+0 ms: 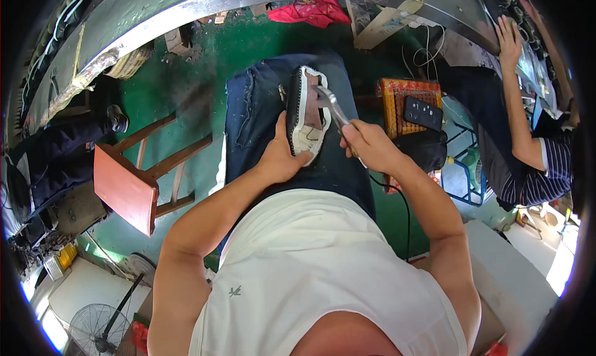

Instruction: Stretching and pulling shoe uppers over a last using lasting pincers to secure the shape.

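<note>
A half-made black shoe (pixel 298 116) lies across my lap with its underside up. White edging runs round its rim, and a brownish insole (pixel 315 101) shows inside. My left hand (pixel 282 156) grips the near end of the shoe, thumb on the pale rim and fingers along the black side. In my right hand (pixel 372 146) is a silver metal tool with a curved head, which looks like pincers (pixel 335 109). The head is over the shoe's right rim, blurred; whether it touches cannot be told. Dark blue cloth (pixel 254 117) covers my lap under the shoe.
A reddish wooden stool (pixel 127 185) lies tipped at left. On the right, a black phone (pixel 423 114) rests on a beaded seat (pixel 397 98) beside a dark bag (pixel 423 150). Another person's arm (pixel 520 117) is farther right. A metal-edged bench (pixel 205 11) spans the far side.
</note>
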A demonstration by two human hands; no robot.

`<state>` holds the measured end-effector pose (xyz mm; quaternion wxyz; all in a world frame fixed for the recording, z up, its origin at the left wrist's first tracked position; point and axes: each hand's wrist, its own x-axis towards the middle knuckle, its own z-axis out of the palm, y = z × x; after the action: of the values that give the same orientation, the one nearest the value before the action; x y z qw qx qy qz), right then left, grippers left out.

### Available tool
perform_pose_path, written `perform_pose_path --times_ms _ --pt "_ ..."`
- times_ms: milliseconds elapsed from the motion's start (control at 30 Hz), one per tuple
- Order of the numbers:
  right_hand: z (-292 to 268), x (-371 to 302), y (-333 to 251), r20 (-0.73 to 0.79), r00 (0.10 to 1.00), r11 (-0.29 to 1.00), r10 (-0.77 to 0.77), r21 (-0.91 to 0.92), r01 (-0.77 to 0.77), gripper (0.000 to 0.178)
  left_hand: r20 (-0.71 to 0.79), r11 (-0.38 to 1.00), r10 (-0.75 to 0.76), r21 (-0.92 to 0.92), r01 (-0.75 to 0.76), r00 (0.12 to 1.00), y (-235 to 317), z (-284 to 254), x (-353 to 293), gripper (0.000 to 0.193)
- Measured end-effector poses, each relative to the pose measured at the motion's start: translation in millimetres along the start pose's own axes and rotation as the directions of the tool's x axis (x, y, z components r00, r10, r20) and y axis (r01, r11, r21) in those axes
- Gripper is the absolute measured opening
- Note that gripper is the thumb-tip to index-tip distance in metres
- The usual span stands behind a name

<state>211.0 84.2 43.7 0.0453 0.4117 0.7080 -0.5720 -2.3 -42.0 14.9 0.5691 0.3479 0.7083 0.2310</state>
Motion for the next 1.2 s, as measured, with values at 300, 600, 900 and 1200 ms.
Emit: perform_pose_path --times_ms 300,600,900,1200 --pt "-2 -22 9 -0.173 0.984 0.918 -0.033 0.384 0.098 0.039 -0.411 0.811 0.482 -0.126 -0.571 0.774 64 -87 -21 0.041" --pt "-16 -25 13 0.003 1.0 0.963 -0.023 0.268 0.022 0.029 -0.132 0.991 0.117 -0.052 -0.125 0.984 75 -55 113 0.068" --pt "-39 -24 -27 0.241 0.969 0.972 0.05 -0.235 0.008 0.032 -0.139 0.819 0.177 -0.528 -0.225 0.974 -33 18 67 0.055" --pt "-41 17 -77 0.389 0.91 0.671 0.144 -0.714 0.199 0.028 -0.112 0.937 0.25 -0.22 -0.27 0.962 -56 19 40 0.063"
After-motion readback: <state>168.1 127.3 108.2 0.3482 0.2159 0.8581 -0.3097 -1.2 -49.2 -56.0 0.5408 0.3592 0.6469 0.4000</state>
